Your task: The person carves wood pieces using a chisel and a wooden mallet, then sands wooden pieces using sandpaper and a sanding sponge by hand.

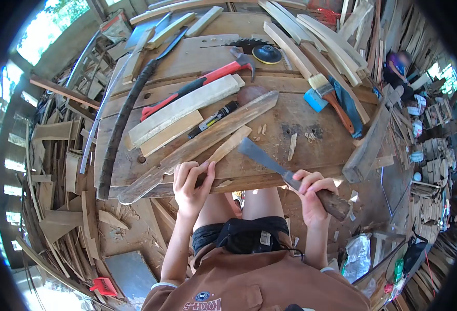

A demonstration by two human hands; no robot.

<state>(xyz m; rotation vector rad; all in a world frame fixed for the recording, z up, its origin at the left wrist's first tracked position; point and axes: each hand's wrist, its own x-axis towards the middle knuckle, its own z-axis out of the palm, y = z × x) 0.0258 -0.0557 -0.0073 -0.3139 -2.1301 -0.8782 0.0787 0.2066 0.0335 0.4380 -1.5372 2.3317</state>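
My left hand (191, 187) is closed on the lower end of a small pale wood stick (231, 143), which points up and right over the table's front edge. In my right hand (314, 194) is a knife (263, 156) with a flat grey blade and thick wooden handle. The blade's broad tip lies just right of the stick; I cannot tell whether they touch. Beyond the stick a long weathered wood strip (218, 129) lies diagonally. Wood shavings (292, 146) are scattered to the right of the blade.
On the workbench (270, 122) lie a red-handled claw hammer (202, 83), a black marker (213, 119), a paintbrush (332, 101), a long dark-handled blade (130, 114) and several boards. A circular saw blade (241, 44) shows at the back. A person (397, 72) sits far right.
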